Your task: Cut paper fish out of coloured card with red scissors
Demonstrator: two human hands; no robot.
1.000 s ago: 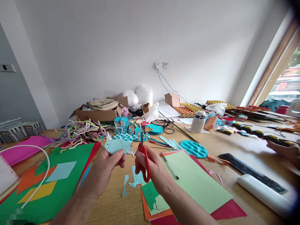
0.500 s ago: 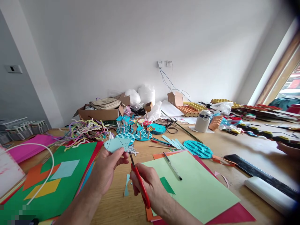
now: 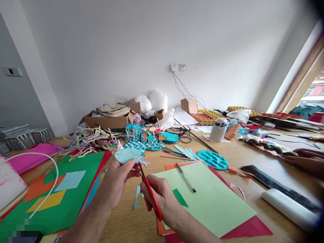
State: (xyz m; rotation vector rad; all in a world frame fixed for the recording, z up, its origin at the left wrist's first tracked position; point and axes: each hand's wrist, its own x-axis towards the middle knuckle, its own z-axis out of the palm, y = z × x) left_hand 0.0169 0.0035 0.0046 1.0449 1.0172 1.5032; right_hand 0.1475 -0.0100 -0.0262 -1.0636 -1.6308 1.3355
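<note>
The left hand [image 3: 117,180] pinched a light blue paper fish [image 3: 126,155] between thumb and fingers, holding it up above the table [image 3: 126,224]. Its head pointed left, and dark lines marked its eye and its outline. The right hand [image 3: 160,192] was closed around the red handles of a pair of scissors [image 3: 154,199], whose blades pointed up toward the fish's tail end, very near the left fingers. Whether the tips touched the paper could not be told.

Just below the hands, a narrow light blue scrap [image 3: 137,199] lay on the wood. Beside and partly under the right hand was a pale green sheet [image 3: 212,202], with a pen [image 3: 186,177] and a small dark green piece [image 3: 180,198] on it; a crimson sheet [image 3: 253,227] stuck out beneath. To the left lay a green sheet [image 3: 73,206] bearing orange, yellow and light blue pieces.

Farther out, light blue strips [image 3: 189,153] lay near a bumpy blue disc [image 3: 212,159]. Beyond the fish stood small blue stands topped with colored fish [image 3: 154,143], with a tangle of fuzzy stems [image 3: 93,141] to their left. A white jar [image 3: 218,131] stood farther back on the right. At the far right, a co-worker's hand [image 3: 300,158] was near a bumpy strip [image 3: 265,145].
</note>
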